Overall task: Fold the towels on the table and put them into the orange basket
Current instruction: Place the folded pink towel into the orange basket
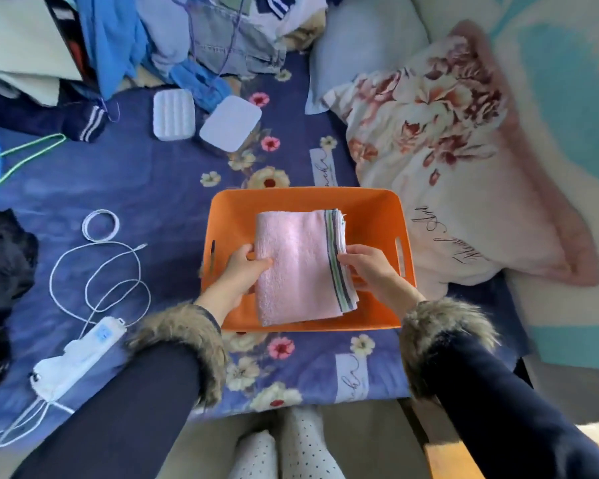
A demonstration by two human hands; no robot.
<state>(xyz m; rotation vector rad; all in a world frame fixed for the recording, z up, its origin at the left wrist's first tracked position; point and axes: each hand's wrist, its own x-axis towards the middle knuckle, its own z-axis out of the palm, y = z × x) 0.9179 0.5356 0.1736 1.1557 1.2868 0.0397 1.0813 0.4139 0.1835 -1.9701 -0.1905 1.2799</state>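
Observation:
A folded pink towel (296, 264) with a striped band along its right edge lies over the orange basket (305, 202), which sits on a blue flowered sheet. My left hand (242, 273) grips the towel's left edge, thumb on top. My right hand (369, 267) holds the striped right edge. The towel's near end overlaps the basket's front rim. Both sleeves have fur cuffs.
A flowered pillow (440, 160) lies right of the basket, touching it. A white power strip (80, 354) with looped cables (97, 271) lies at left. Two white pads (173, 114) and a heap of clothes (173, 39) are at the back.

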